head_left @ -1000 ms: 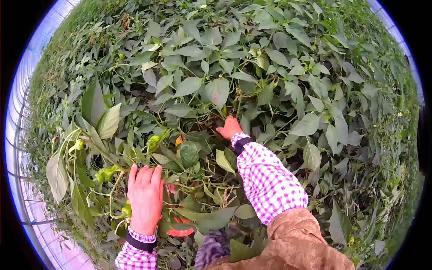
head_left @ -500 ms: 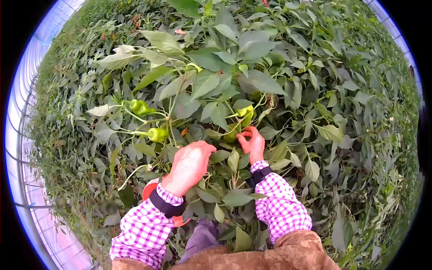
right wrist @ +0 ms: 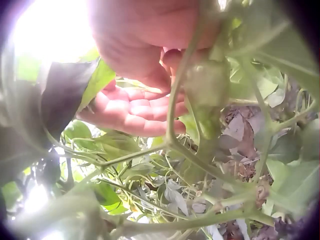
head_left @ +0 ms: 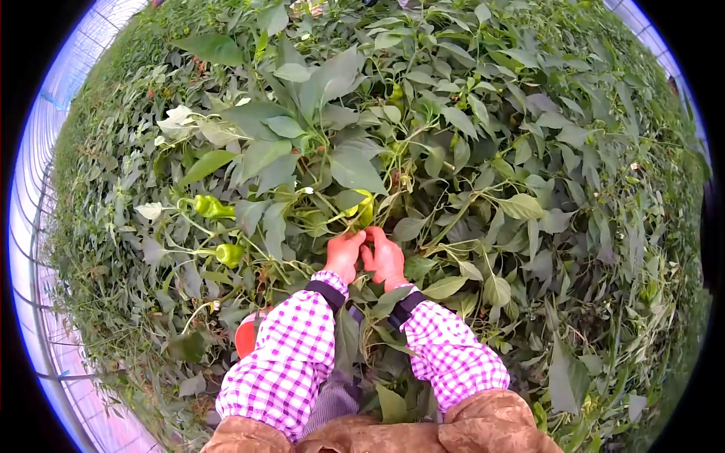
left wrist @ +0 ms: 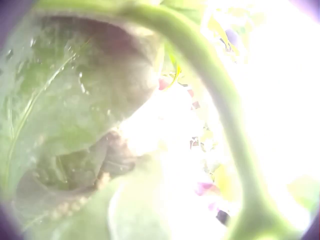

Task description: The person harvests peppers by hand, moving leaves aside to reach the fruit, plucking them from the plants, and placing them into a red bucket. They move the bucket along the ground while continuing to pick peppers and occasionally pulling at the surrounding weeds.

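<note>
In the head view, my left hand [head_left: 343,253] and right hand [head_left: 384,257] meet low in the pepper plants, with their fingertips close together. A yellow-green pepper [head_left: 365,210] hangs just beyond those fingertips, partly under leaves. Seen from the right wrist, one set of fingers [right wrist: 135,112] reaches across with palm side showing, beneath a closer hand that fills the top. A blurred green pepper [right wrist: 207,92] and a stem overlap them on the right. I cannot tell what either hand holds. The left wrist view is mostly a big leaf [left wrist: 65,95] and a thick stem [left wrist: 220,90].
Two more green peppers [head_left: 214,207] [head_left: 229,254] hang on a branch to the left. Part of a red-orange container [head_left: 246,336] shows beside the left sleeve. Dense leaves [head_left: 521,208] surround the hands, and clear sheeting on hoops [head_left: 45,249] runs along the left.
My left hand has left the branch at left and moved up and right. The right hand came back from deep foliage, and both now meet by the pepper. The peppered branch swung up.
</note>
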Available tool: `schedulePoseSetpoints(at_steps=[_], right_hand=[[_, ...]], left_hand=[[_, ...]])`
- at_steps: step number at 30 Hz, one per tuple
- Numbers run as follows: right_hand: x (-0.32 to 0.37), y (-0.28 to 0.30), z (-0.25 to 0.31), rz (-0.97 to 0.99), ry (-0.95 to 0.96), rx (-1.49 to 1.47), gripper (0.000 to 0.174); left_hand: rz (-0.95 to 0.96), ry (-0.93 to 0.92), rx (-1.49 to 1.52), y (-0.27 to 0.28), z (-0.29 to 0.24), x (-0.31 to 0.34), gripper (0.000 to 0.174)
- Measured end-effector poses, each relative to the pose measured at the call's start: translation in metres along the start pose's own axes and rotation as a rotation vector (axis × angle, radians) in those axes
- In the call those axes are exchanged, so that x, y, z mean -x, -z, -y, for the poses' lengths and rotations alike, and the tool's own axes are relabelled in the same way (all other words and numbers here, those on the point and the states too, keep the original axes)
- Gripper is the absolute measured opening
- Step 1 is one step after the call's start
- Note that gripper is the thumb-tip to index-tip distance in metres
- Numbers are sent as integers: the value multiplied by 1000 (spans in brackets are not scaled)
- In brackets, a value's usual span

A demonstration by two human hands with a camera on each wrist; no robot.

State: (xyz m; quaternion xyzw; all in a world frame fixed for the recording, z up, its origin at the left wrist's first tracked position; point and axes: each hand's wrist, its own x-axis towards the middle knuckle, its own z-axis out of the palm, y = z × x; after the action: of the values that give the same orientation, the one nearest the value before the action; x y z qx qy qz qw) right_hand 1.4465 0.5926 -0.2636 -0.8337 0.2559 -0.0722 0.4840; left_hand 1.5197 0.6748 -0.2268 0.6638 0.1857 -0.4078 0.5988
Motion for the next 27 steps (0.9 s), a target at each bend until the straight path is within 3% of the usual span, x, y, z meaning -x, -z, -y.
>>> schedulePoseSetpoints(at_steps=[4,6,7,8,10,12,15,17,18,20,21,22,23,27], right_hand=[[-2,3,-7,88,102,10,35],[-4,8,-12,13,184,-447,28],[-1,29,4,-2,-26,-514,22],[-4,33,1,-112,-120,-637,19],[-18,46,-13,-89,-242,-330,17],[-35,39,-14,11,-132,-265,16],[-57,31,-20,132,-212,-374,14],[-69,16,-40,-45,166,-75,16],[-73,12,-48,-44,168,-76,16],[-83,13,-63,138,371,11,27],[-86,24,-72,187,843,-81,51],[-76,41,-42,409,313,-251,30],[-76,44,-37,485,196,-331,30],[-91,32,-83,729,278,-445,30]], left_hand=[[-108,-128,-48,4,15,-23,15],[-116,-134,-79,7,12,-21,17],[-131,-151,-65,7,14,-20,17],[-128,-146,-64,8,14,-21,17],[-92,-191,0,11,18,-22,23],[-84,-184,-5,12,18,-19,20],[-31,-200,-178,16,18,-16,19],[-16,-220,-170,15,17,-8,22],[-5,-220,-169,17,19,-8,23],[20,-212,-112,25,32,-18,24],[47,-199,-59,28,37,-21,25],[46,-199,-53,28,41,-20,25],[57,-216,35,29,44,-18,26],[70,-247,129,37,53,-23,24]])
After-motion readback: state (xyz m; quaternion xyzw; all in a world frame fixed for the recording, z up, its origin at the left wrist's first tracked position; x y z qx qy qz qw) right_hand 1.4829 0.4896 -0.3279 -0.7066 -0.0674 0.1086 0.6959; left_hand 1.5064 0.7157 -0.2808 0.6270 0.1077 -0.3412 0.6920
